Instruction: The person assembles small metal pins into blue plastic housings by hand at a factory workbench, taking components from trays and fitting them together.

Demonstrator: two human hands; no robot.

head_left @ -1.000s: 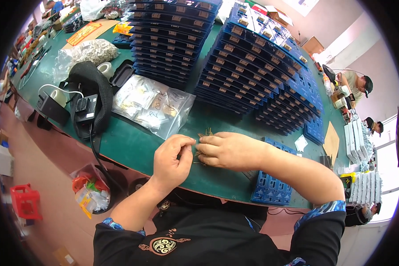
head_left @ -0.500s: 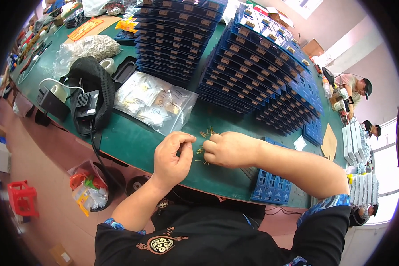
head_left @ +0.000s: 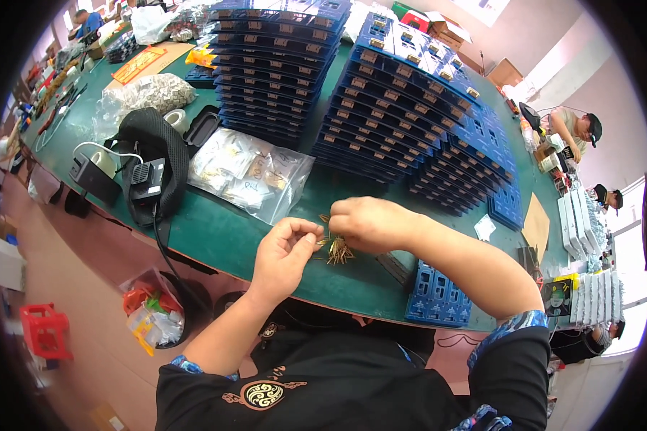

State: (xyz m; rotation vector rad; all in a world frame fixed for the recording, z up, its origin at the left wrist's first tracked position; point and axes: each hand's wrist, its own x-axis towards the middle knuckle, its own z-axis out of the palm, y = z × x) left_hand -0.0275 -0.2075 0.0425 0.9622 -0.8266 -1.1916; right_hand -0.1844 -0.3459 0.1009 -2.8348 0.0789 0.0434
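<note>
A small pile of thin, gold-coloured metal pins lies on the green table, with a few strays around it. Just left of the pile, my left hand has its thumb and index finger pinched together; a gold bit shows by the tips, but what they hold is too small to make out. Over the far edge of the pile, my right hand is closed, knuckles up, its fingertips mostly hidden; whatever is in them cannot be seen.
Tall stacks of blue circuit boards stand beyond my hands. More blue boards lie by my right forearm. A clear bag of small packets and a black padded strap with a device are at left. People work at the far right.
My right hand has lifted slightly away from me, uncovering more of the pin pile. My left hand's thumb and finger have closed together and moved slightly right.
</note>
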